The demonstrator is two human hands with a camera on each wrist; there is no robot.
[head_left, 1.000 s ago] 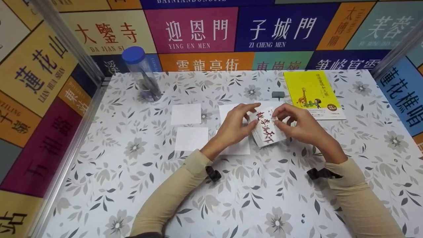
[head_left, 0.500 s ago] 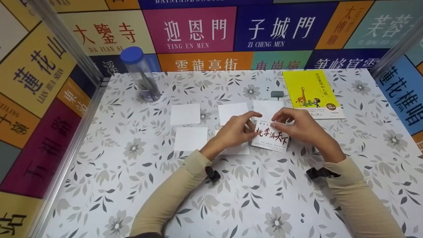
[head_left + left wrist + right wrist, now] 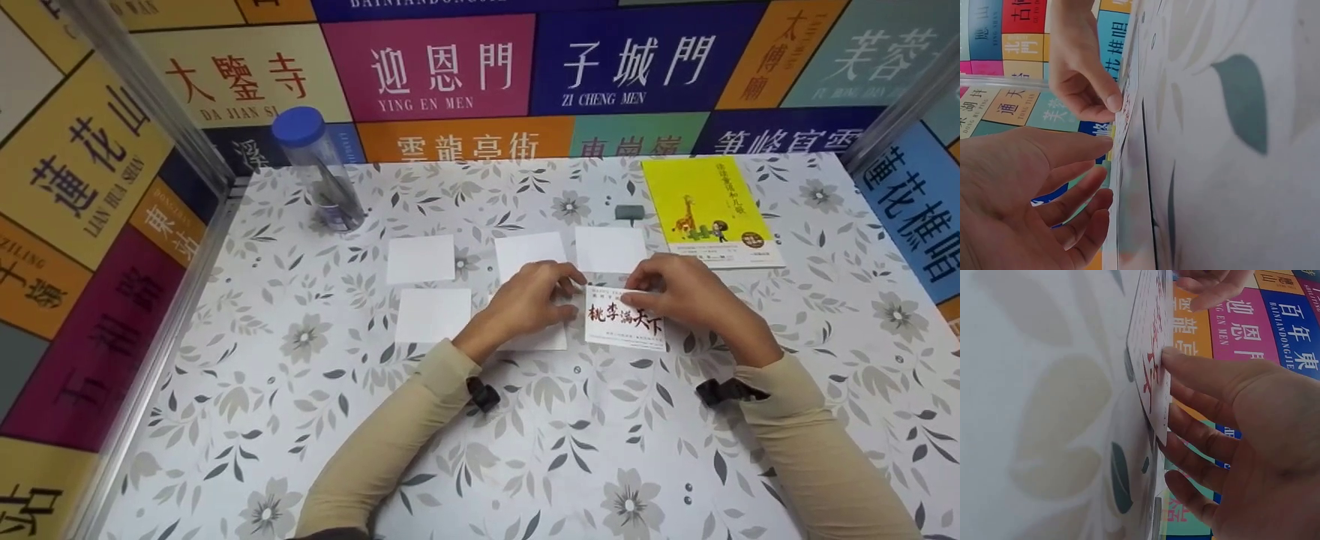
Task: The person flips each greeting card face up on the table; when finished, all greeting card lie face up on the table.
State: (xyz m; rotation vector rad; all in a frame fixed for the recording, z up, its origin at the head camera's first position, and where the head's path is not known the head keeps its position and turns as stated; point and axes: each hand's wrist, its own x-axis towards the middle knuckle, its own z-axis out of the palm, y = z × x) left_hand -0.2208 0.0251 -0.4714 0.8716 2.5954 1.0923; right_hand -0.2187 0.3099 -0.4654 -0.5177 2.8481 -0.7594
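A white card [image 3: 624,330] with red Chinese brush lettering lies squared to the person, near the table's middle. My right hand [image 3: 679,291] pinches its upper right part; in the right wrist view the thumb [image 3: 1196,371] rests on the printed face and the fingers pass behind the edge. My left hand [image 3: 529,300] hovers at the card's left side, fingers loosely bent and holding nothing. Above the printed card lies a blank white card [image 3: 611,247]. Another blank card [image 3: 529,251] and a lower one [image 3: 536,342] are partly hidden by the left hand.
Two more blank cards [image 3: 421,259] lie in a column at the left. A clear canister [image 3: 330,176] with a blue lid stands at the back left. A yellow book [image 3: 709,202] and a small grey-green object [image 3: 629,212] lie at the back right. Lettered panels [image 3: 442,67] enclose the table.
The printed card has turned from a steep tilt to square with the person and come slightly nearer, uncovering the blank card above it. The right hand moved with it; the left released its edge.
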